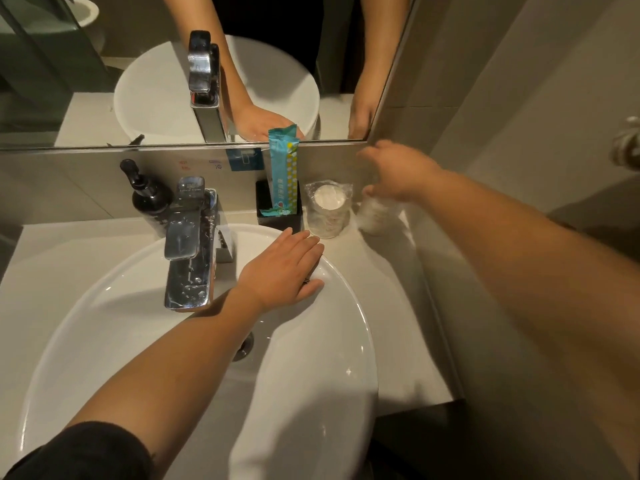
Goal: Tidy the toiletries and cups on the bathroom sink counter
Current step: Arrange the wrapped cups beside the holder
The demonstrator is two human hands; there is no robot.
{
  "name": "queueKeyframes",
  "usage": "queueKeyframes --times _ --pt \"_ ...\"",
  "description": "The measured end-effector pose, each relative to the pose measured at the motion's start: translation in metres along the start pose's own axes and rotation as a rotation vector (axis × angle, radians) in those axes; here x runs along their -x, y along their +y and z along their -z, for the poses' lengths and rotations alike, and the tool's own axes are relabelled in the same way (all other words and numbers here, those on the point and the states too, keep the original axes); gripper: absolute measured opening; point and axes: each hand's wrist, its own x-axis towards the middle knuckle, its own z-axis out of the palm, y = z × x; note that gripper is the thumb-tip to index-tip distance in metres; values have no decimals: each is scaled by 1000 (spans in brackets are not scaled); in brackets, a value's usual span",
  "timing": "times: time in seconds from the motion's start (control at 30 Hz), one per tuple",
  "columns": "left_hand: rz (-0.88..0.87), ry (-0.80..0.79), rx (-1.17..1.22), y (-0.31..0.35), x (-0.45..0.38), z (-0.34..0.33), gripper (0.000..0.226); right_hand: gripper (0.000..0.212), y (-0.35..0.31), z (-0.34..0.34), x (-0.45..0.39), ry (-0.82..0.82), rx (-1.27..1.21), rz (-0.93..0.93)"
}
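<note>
Black soap pump bottle [149, 199] stands at the back left of my worktop [377, 292], half hidden behind the chrome tap [190, 244]. My left hand [282, 271] lies flat and open on the basin rim [349, 299]. Beyond it a teal sachet [284, 174] stands in a black holder [278, 206], beside a wrapped cup [327, 209]. My blurred right hand [398, 171] covers a second cup [374, 216]; I can't tell its grip.
</note>
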Motion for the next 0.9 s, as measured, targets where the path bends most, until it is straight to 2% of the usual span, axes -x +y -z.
queueKeyframes --times 0.07,0.13,0.23,0.3,0.37,0.57,0.9 --pt "3 -14 -2 0 0 -1 67 53 22 10 7 50 45 -68" --pt "4 -25 -3 -1 0 -1 68 46 35 8 12 4 64 -127" --pt "5 -26 -5 0 0 0 68 52 36 -11 12 -148 69 -180" --pt "6 -27 -1 0 -1 1 69 61 32 -24 7 -186 52 -196" --pt "10 -27 -1 0 -1 1 68 64 28 -35 1 -200 59 -190" --pt "2 -19 1 0 0 0 66 46 21 -43 -9 -228 68 -125" --pt "-4 -3 -8 0 -1 -2 66 53 24 -37 -8 -221 -3 -56"
